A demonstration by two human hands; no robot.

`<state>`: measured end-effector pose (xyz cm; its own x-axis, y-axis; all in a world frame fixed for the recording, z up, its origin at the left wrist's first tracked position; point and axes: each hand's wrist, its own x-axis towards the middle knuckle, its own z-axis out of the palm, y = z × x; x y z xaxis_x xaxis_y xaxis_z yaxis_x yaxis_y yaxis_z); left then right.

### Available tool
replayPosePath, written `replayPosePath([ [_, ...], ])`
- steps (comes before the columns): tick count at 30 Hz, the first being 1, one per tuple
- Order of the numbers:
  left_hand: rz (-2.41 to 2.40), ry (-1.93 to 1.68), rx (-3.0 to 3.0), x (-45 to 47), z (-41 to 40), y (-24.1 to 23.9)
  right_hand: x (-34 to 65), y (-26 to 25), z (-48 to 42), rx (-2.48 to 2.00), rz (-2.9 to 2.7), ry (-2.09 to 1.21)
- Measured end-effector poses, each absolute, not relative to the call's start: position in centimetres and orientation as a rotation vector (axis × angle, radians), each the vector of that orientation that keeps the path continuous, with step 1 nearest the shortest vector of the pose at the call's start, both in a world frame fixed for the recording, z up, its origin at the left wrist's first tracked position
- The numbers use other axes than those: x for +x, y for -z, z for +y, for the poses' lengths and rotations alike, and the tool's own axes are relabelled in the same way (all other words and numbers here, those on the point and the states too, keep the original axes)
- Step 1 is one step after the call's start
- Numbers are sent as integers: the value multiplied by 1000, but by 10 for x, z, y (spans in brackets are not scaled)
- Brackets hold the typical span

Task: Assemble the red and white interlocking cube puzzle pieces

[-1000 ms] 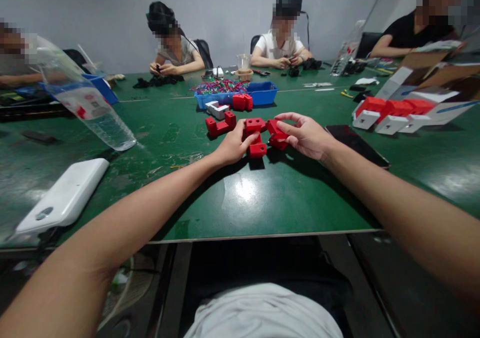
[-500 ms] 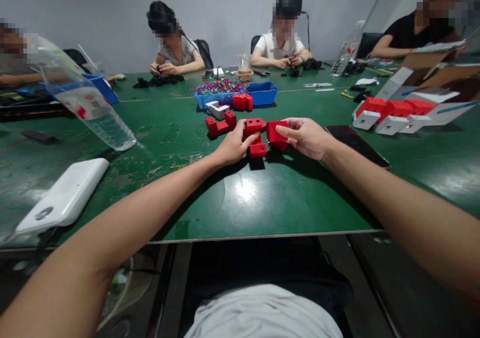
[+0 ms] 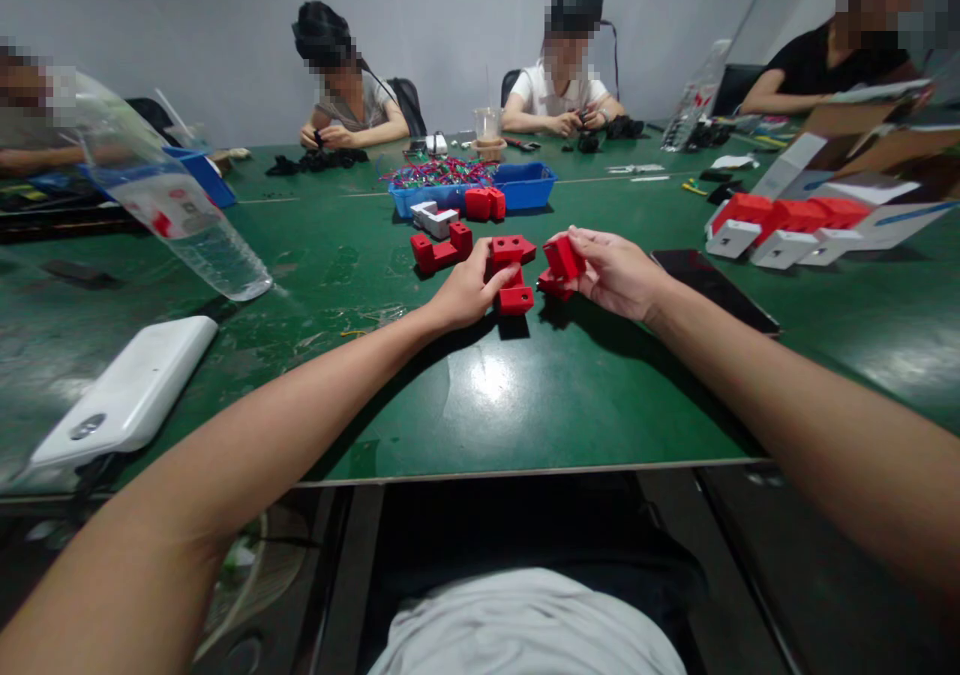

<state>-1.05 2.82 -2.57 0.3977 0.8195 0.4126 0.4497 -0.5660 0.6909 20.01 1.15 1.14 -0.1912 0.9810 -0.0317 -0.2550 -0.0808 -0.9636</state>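
Observation:
My left hand (image 3: pixel 472 290) is closed round a red U-shaped bracket (image 3: pixel 516 301) with round holes in its ends. Between the thumb and fingers of my right hand (image 3: pixel 611 270) is a small red block (image 3: pixel 562 257), tilted, a short gap to the right of the bracket. Another red part (image 3: pixel 553 285) shows just under that block; whether the two are joined I cannot tell. Beyond my left hand lies a second red bracket (image 3: pixel 442 251). A white bracket (image 3: pixel 435 218) and a red rounded block (image 3: pixel 485 204) sit behind it.
A blue tray (image 3: pixel 525 187) holds many coloured wires. To the right are a black phone (image 3: pixel 712 290), red-and-white parts (image 3: pixel 787 230) and an open cardboard box (image 3: pixel 862 150). On the left stand a tilted water bottle (image 3: pixel 187 220) and a white power bank (image 3: pixel 127 390). Several people sit around the green table (image 3: pixel 420 405).
My right hand has turned the red block, so a different side faces me, and drawn it slightly away from the bracket. The left hand and its bracket have stayed still.

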Motion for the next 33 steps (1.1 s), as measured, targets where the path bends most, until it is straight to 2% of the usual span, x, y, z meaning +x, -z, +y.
replayPosePath([
  [8, 1077, -1028, 2172, -10, 27, 24, 195, -21, 6, -1052, -1032, -1530],
  [33, 1082, -1043, 2182, -10, 26, 24, 205, -1, 12, -914, -1256, -1462],
])
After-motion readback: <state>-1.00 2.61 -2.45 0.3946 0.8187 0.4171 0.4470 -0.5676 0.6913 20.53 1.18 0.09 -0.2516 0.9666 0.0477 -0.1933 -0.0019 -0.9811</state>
